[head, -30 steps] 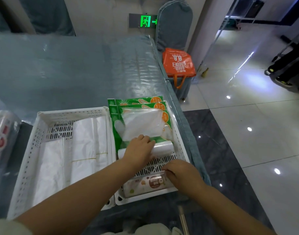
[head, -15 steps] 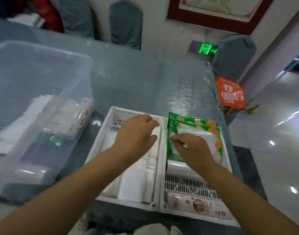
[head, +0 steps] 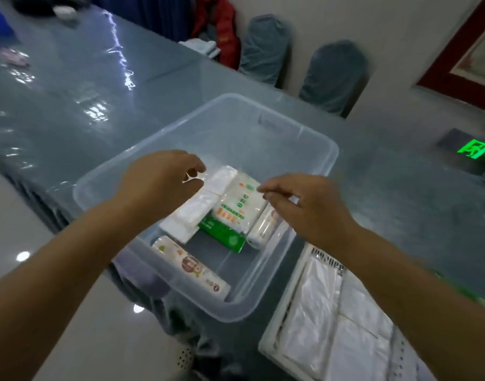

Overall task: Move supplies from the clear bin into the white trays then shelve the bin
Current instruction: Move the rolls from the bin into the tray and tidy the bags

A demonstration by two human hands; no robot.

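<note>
The clear bin point(head: 322, 152) sits on the blue-grey table. Inside lie white plastic-wrapped packs point(head: 197, 204), a white pack with green and orange print point(head: 242, 204), a green pack point(head: 225, 237), a small roll point(head: 263, 229) and a long printed pack point(head: 192, 266) near the front wall. My left hand point(head: 164, 182) hovers over the white packs, fingers curled and apart, holding nothing. My right hand point(head: 304, 204) hangs over the bin's right side above the printed pack, fingers loosely bent, empty. A white tray point(head: 288, 303) with white bags in it stands at the lower right.
Covered chairs point(head: 332, 75) stand against the far wall, with a red jacket point(head: 222, 28) on one. A green exit sign point(head: 475, 149) glows at the right. The table point(head: 71, 92) stretches far to the left; the glossy floor point(head: 29, 270) shows at lower left.
My view has swung left from the white trays to the clear bin. Both hands have left the trays and now hover over the supplies in the bin.
</note>
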